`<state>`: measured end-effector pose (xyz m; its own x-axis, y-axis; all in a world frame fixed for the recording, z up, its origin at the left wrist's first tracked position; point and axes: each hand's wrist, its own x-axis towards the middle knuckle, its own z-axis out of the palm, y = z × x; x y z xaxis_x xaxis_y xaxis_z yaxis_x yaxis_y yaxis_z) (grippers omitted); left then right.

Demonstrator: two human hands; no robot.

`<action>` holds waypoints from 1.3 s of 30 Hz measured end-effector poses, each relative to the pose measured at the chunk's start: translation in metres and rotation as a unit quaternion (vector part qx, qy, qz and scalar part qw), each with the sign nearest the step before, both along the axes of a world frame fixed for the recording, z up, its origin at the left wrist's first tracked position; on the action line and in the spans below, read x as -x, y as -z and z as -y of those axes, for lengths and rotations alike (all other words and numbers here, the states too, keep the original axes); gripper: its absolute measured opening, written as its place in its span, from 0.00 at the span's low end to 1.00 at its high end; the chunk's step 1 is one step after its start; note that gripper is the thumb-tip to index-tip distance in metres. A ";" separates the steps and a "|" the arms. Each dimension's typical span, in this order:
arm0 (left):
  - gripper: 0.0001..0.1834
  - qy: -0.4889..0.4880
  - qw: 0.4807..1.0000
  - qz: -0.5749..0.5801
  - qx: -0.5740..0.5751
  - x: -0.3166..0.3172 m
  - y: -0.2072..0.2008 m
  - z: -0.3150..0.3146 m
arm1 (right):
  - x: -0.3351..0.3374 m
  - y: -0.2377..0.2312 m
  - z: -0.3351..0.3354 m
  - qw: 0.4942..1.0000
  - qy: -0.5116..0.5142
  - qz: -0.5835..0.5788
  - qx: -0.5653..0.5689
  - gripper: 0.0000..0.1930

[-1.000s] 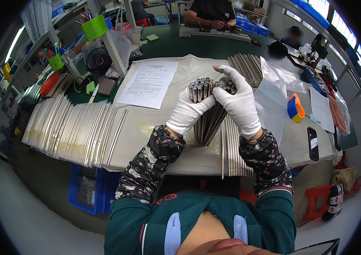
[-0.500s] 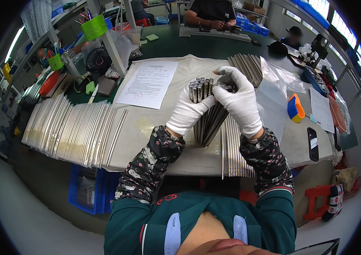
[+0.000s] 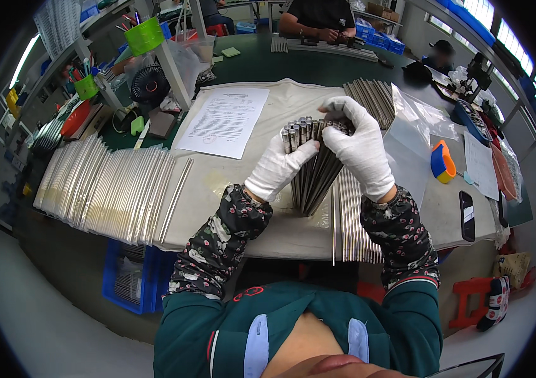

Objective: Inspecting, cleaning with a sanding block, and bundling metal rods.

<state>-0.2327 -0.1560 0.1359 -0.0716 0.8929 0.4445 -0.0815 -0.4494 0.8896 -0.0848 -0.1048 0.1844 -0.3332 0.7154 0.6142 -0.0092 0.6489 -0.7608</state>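
Note:
Both my hands wear white gloves and hold a bundle of slim metal rods [image 3: 314,186] upright over the cloth, their tops fanned apart. My left hand [image 3: 278,165] is wrapped round the left part of the bundle, thumb across its front. On the right side, my right hand [image 3: 361,142] curls round the rod tops with bent fingers; its fingertips are partly hidden. Below my right wrist, a row of shiny metal rods [image 3: 355,227] lies side by side at the cloth's front edge. More grey rods [image 3: 370,101] lie beyond my right hand.
Plastic-sleeved rods [image 3: 107,189] cover the table's left side. A printed sheet [image 3: 222,123] lies on the cloth [image 3: 280,94]. At right are clear plastic bags [image 3: 406,148], a blue-and-orange tape dispenser [image 3: 442,162] and a phone [image 3: 467,215]. A person [image 3: 318,19] sits across the table.
The bundle's rod tops have spread slightly further apart between my hands. Both hands keep their hold. The whole view has shifted a little.

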 end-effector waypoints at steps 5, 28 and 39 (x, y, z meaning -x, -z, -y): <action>0.16 -0.016 1.000 -0.008 -0.005 0.003 0.001 0.002 | 0.001 -0.004 0.003 0.997 -0.018 0.064 -0.030 0.13; 0.14 -0.013 1.000 -0.010 0.012 0.003 0.001 -0.001 | 0.006 -0.002 0.004 1.000 -0.013 0.024 0.005 0.09; 0.17 0.035 0.998 0.007 -0.042 0.001 0.004 -0.005 | 0.006 0.002 -0.002 0.998 -0.016 0.061 -0.015 0.10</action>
<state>-0.2340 -0.1507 0.1323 -0.0167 0.8555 0.5176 -0.1277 -0.5152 0.8475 -0.0912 -0.1028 0.1826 -0.4288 0.6850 0.5889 0.0617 0.6726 -0.7374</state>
